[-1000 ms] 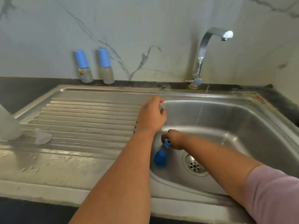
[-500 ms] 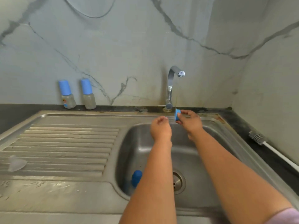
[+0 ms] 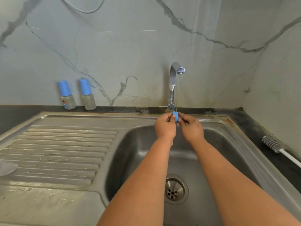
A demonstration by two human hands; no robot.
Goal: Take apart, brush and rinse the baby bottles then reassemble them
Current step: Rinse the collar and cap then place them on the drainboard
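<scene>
A small blue bottle ring [image 3: 175, 116] is held under a thin stream of water from the tap [image 3: 174, 84]. My left hand [image 3: 165, 128] and my right hand [image 3: 192, 128] both pinch the ring from either side, above the far end of the sink basin [image 3: 211, 160]. Two assembled baby bottles with blue caps [image 3: 66, 95] [image 3: 87, 95] stand on the dark counter against the wall. A clear teat [image 3: 7, 167] lies on the drainboard at the far left edge. My left forearm hides the near left floor of the basin.
A bottle brush [image 3: 275, 145] with a white handle lies on the counter at the right. The ribbed drainboard [image 3: 61, 152] spreads to the left of the basin. The drain [image 3: 175, 190] sits in the basin floor. Marble walls close in behind and on the right.
My right hand lifted the blue ring from the basin floor up under the tap stream. My left hand came across and now pinches it too. The view tilted up.
</scene>
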